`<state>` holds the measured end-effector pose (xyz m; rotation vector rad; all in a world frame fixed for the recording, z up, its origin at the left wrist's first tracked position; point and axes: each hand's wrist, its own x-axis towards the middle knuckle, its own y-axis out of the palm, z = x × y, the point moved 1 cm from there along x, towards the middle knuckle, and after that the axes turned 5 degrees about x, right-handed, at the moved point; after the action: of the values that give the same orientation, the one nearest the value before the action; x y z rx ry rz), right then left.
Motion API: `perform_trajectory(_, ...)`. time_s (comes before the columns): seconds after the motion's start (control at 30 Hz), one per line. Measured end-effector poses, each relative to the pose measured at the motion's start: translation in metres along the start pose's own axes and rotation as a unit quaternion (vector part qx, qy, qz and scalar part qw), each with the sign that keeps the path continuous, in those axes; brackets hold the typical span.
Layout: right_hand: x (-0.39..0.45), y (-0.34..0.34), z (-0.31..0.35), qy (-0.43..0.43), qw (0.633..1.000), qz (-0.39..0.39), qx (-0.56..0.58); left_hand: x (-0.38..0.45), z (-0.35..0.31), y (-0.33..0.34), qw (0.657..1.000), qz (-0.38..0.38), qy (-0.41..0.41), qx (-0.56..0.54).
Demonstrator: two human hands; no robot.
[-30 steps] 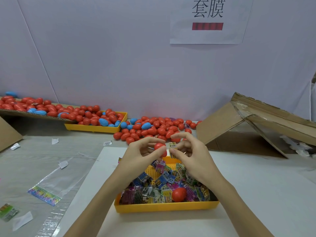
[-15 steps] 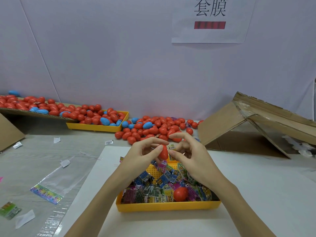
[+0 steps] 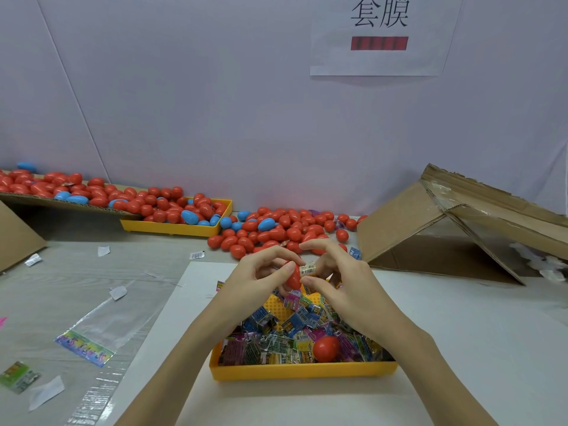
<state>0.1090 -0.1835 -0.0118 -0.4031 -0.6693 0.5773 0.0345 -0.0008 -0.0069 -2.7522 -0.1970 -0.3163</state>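
My left hand pinches a red plastic egg half between thumb and fingers, above the far end of a yellow tray. My right hand pinches a small folded packet and holds it against the open side of the egg half. The tray holds several colourful small packets and one red egg. How far the packet sits inside the egg half is hidden by my fingers.
A heap of red and blue eggs lies at the back, spilling from a second yellow tray and a cardboard sheet. A tipped cardboard box stands at the right. Clear plastic bags and paper scraps lie at the left.
The egg half has turned in my left hand from facing up to standing on edge, and my right hand has brought the packet against it. Both hands stay above the tray.
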Motion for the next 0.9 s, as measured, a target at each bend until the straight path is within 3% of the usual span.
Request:
perform_trajectory(0.6,-0.0003,-0.0038,0.0013,0.019,0.999,0.02,0.046,-0.0012,-0.0026,-0.0002,0.999,0.022,0.026,-0.012)
perform_trajectory(0.9,-0.0003,-0.0054,0.0021,0.042,0.996,0.0,0.077,0.0019,0.0045,0.001,0.999,-0.036,0.024,-0.007)
